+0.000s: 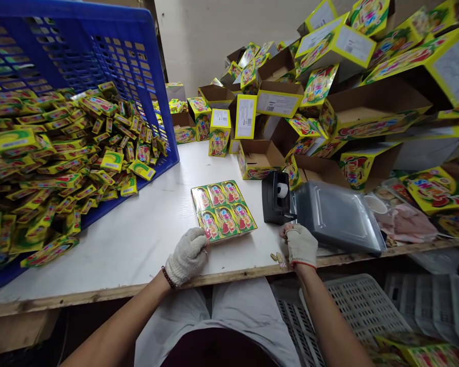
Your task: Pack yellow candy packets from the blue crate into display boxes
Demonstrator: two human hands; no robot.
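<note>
A flat pack of small green and yellow fruit-print boxes [226, 210] in shiny clear wrap lies on the white table. My left hand [188, 256], in a white knit glove, has its fingers closed at the pack's near left corner. Just right of the pack stands a black tape dispenser [272, 201] with a white-cored roll. My right hand [301, 245], also gloved with bare fingertips showing, is closed in a pinch at the dispenser's near end. Whatever lies between those fingertips is too small to make out.
A blue plastic crate [161, 102] at left spills over with small boxes [61, 153]. Open display cartons [262, 155] pile up at the back and right. Clear plastic sheets [336, 216] lie right of the dispenser. Peanut shells [277, 257] sit near the wooden table edge [237, 277].
</note>
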